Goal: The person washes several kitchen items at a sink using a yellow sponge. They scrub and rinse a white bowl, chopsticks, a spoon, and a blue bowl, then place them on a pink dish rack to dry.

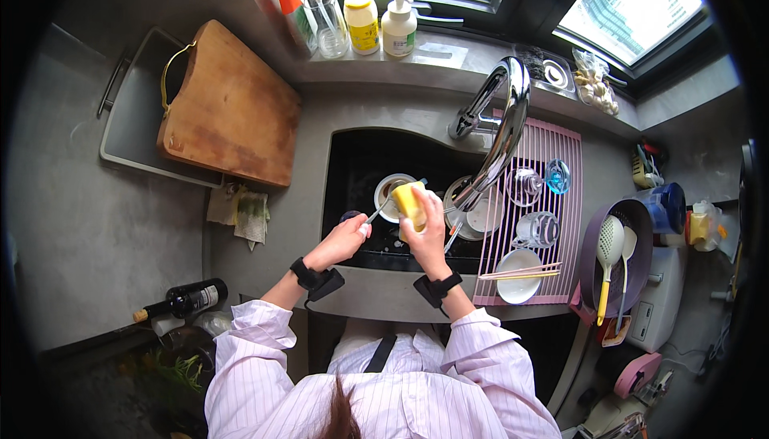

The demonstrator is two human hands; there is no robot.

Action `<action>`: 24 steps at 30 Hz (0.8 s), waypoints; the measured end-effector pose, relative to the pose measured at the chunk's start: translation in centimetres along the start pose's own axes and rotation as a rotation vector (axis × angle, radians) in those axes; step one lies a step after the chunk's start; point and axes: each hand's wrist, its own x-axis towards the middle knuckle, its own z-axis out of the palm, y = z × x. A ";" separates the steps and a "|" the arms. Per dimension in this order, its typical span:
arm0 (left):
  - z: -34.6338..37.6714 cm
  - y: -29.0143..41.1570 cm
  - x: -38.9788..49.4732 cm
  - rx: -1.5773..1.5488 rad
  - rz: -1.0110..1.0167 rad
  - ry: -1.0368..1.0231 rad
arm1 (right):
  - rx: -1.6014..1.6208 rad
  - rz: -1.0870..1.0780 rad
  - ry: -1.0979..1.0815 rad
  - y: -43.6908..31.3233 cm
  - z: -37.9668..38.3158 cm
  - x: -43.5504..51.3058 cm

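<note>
Over the black sink [354, 156], my left hand [345, 239] grips the handle of a metal spoon [379, 209], seemingly a spoon, its far end at the sponge. My right hand [428, 229] holds a yellow sponge [410, 201]. Below them in the sink sits a white bowl [384, 189] with brownish contents. Stacked plates [480, 216] lie in the sink to the right, beside my right hand, with cutlery [453, 236] near them. The sponge hides part of the utensil.
A chrome faucet [519, 102] arches over the sink's right side. On the pink roll-up rack [568, 198] stand a blue glass [558, 176], a glass mug [536, 230] and a white bowl [518, 289] with chopsticks [528, 272]. A wooden cutting board [234, 108] leans at left; bottles [362, 24] line the sill.
</note>
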 end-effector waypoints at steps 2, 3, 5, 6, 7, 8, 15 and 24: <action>0.5 -0.3 0.1 0.079 0.102 0.064 | -0.233 -0.144 -0.034 0.1 0.5 0.0; 0.7 -0.5 0.2 0.123 0.105 0.091 | -0.269 -0.149 -0.013 0.3 0.6 0.0; 1.1 -0.8 0.0 0.103 0.191 0.091 | -0.347 -0.155 0.011 0.7 0.8 0.1; 1.3 -0.9 0.0 0.097 0.203 0.087 | -0.305 -0.125 0.016 0.9 1.0 0.0; 1.4 -1.0 -0.2 0.090 0.214 0.084 | -0.304 -0.162 -0.010 1.1 1.2 0.0; 1.4 -1.0 -0.3 0.119 0.217 0.101 | -0.307 -0.186 -0.028 1.3 1.4 -0.1; 0.8 -1.1 -0.7 0.098 0.224 0.056 | -0.342 -0.249 -0.072 1.3 2.0 -0.2; 1.0 -1.7 -0.6 -0.056 0.103 -0.013 | -0.351 -0.394 -0.033 0.8 2.2 -0.5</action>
